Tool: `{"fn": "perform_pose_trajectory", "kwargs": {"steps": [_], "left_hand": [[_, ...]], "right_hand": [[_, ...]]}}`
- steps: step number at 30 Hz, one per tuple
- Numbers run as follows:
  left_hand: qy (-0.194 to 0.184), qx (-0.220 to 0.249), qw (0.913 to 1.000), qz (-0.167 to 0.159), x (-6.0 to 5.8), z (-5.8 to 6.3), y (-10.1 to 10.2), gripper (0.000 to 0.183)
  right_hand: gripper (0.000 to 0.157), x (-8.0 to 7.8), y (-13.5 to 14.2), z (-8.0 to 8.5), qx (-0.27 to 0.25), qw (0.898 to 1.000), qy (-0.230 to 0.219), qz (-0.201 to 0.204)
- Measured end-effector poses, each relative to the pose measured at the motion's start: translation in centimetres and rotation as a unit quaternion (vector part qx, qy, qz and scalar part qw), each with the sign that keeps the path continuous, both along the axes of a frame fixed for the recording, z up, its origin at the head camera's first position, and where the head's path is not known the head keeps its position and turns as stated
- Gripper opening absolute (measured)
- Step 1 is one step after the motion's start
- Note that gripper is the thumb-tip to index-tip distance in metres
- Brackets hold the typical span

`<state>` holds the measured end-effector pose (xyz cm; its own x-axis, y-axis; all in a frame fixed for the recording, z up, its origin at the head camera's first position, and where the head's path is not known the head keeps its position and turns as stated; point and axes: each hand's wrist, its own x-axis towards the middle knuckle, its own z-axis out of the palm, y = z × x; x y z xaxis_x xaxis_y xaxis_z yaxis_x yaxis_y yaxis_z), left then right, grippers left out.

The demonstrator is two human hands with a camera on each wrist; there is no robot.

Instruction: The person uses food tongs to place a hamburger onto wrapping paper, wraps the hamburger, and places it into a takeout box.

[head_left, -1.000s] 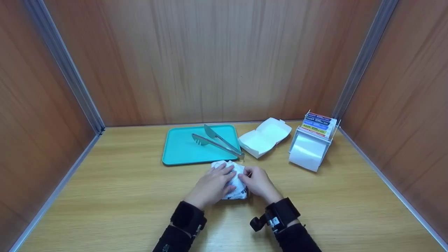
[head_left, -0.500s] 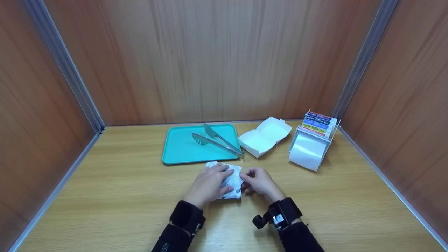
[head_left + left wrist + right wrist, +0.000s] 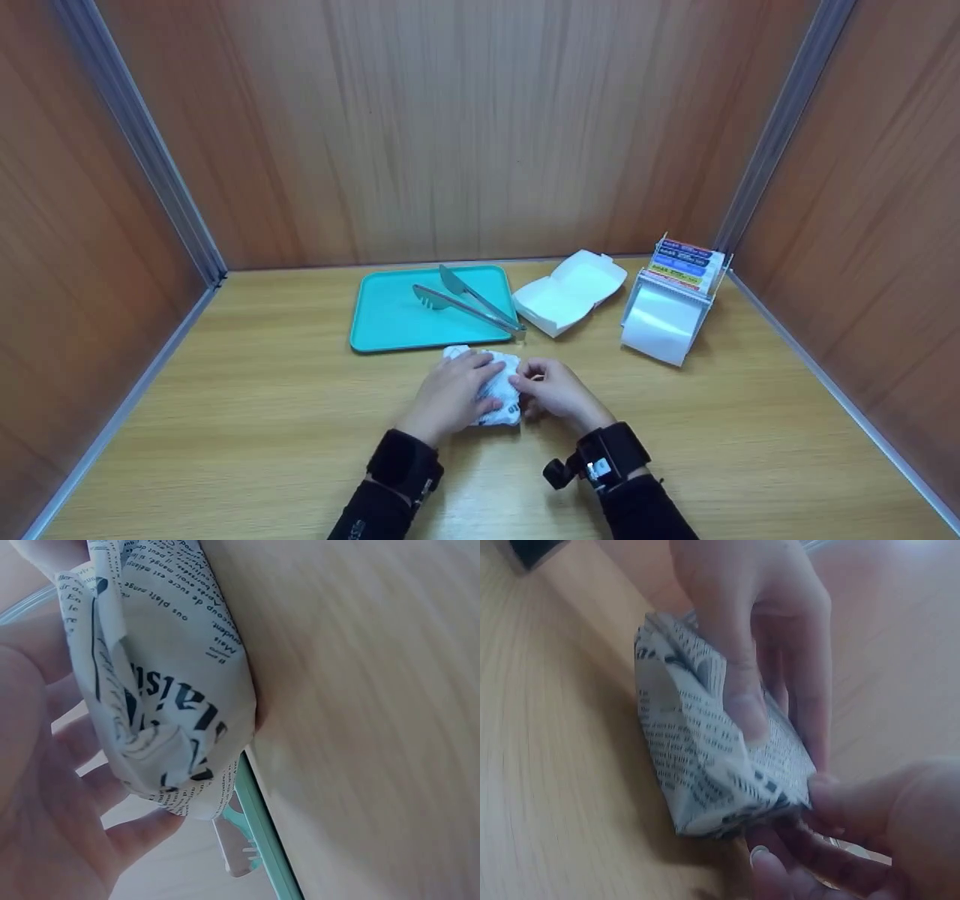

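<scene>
A packet (image 3: 504, 384) wrapped in white paper printed with black text lies on the table in front of the tray. My left hand (image 3: 452, 394) rests over its left side; in the right wrist view the left thumb (image 3: 746, 716) presses on the top paper. In the left wrist view the fingers of that hand (image 3: 56, 757) lie spread along the wrapped packet (image 3: 169, 675). At the packet's right end, my right hand (image 3: 556, 390) pinches the folded paper edge between thumb and fingers. What the paper encloses is hidden.
Behind the packet lies a turquoise tray (image 3: 390, 322) with metal tongs (image 3: 469, 309) on it. An opened white clamshell box (image 3: 559, 300) stands right of the tray. Further right is a wire-framed dispenser (image 3: 667, 315) with a white roll and coloured label. Wooden walls enclose the table.
The packet has slid slightly left under my left hand. My right hand has shifted a little at the packet's right edge. Tray, box and dispenser have stayed put.
</scene>
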<state>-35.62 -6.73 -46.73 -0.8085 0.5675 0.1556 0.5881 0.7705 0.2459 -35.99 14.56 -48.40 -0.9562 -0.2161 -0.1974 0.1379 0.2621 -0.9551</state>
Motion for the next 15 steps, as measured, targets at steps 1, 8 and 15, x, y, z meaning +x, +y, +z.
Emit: {"fn": "perform_pose_trajectory", "kwargs": {"steps": [1,8,15], "left_hand": [[0.000,-0.001,1.0000,0.000,0.1,0.0,0.0,0.059],[0.012,0.000,0.9998,-0.015,0.2,-0.2,0.3,0.053],[-0.002,0.019,0.9996,-0.018,0.3,-0.6,-0.3,0.045]], "right_hand": [[0.015,0.0,-0.1,0.0,-0.003,1.000,0.002,-0.005],[0.018,-0.1,-0.7,-0.2,0.028,0.999,0.021,-0.041],[0.021,0.0,-0.8,-1.4,0.054,0.998,0.005,-0.041]]}}
